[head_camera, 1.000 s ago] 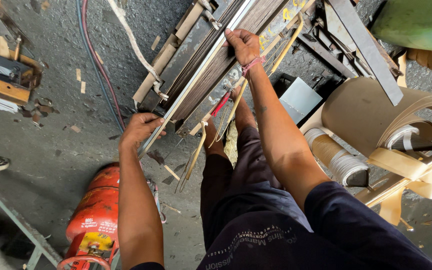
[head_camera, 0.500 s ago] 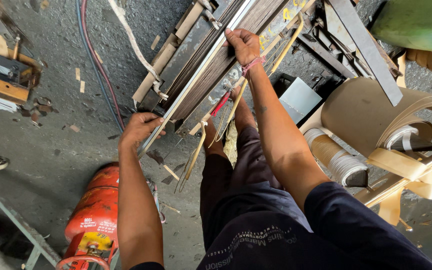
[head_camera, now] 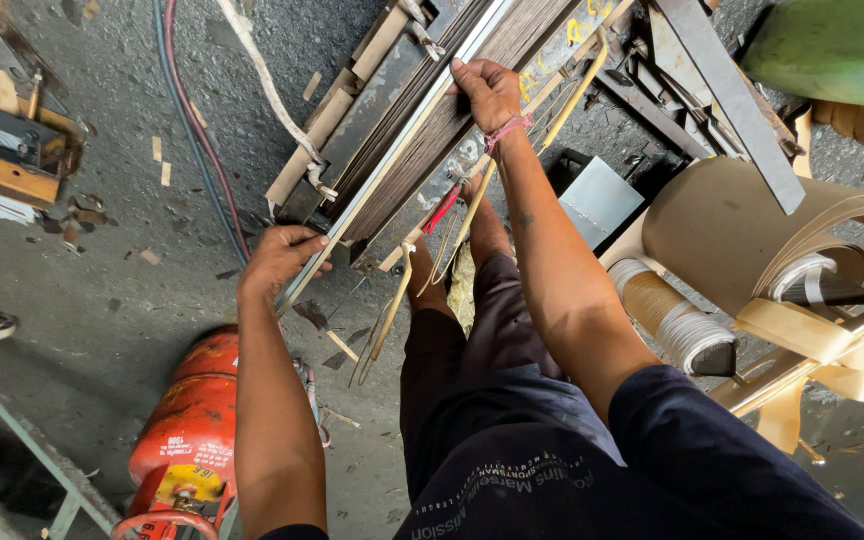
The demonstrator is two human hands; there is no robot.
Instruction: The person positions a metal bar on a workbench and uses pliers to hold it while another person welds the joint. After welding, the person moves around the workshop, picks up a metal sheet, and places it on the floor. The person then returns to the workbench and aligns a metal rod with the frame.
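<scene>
A long silvery metal strip (head_camera: 392, 160) lies along a stack of dark thin sheets (head_camera: 442, 130) held in a wooden frame (head_camera: 322, 140) on the floor. My left hand (head_camera: 277, 258) grips the near end of the strip at the stack's lower corner. My right hand (head_camera: 487, 92), a pink band on its wrist, presses on the strip and the sheets farther up. Thin brass-coloured rods (head_camera: 397, 300) and a red-handled tool (head_camera: 442, 208) lie beside the stack, above my knees.
A red gas cylinder (head_camera: 187, 420) lies at lower left, with red and blue hoses (head_camera: 192, 120) running up the concrete floor. Rolls of tan sheet and edge tape (head_camera: 742, 260) sit at right, a green container (head_camera: 832, 45) at top right, wooden tools (head_camera: 7, 130) at left.
My left hand has shifted slightly along the near end of the strip. The right hand stays where it was.
</scene>
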